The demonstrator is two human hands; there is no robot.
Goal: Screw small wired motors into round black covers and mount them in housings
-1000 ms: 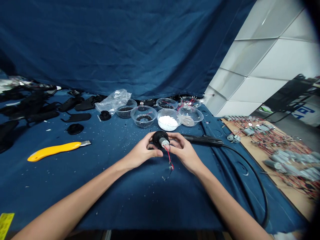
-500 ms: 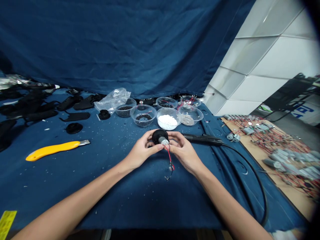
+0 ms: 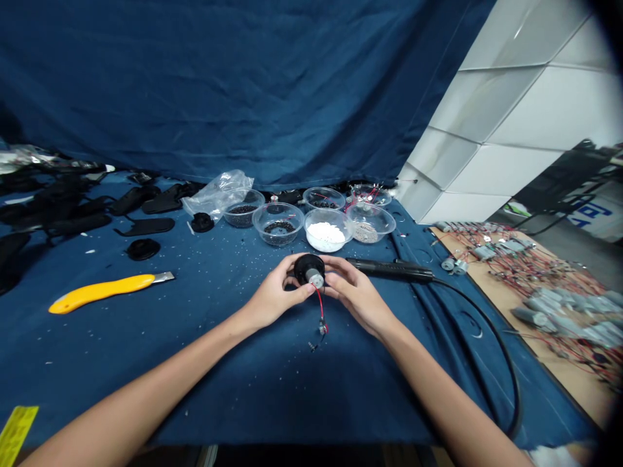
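My left hand [image 3: 273, 298] and my right hand [image 3: 357, 296] meet at the middle of the table, both closed round a round black part [image 3: 306, 265] with a small silver motor [image 3: 314, 279] set in it. Red and black wires [image 3: 320, 314] hang from the motor toward me and end just above the blue cloth [image 3: 204, 350]. My thumbs press near the motor from each side.
Several clear bowls [image 3: 326, 230] of small parts stand just behind my hands. A black tool [image 3: 389, 268] with a thick cable lies to the right. A yellow-handled knife [image 3: 100, 291] lies at left, black plastic parts [image 3: 73, 207] beyond it. Wired motors [image 3: 549, 292] cover a board at right.
Both hands have turned the black part slightly, and the hanging wires have swung a little to the left. The rest of the table is unchanged.
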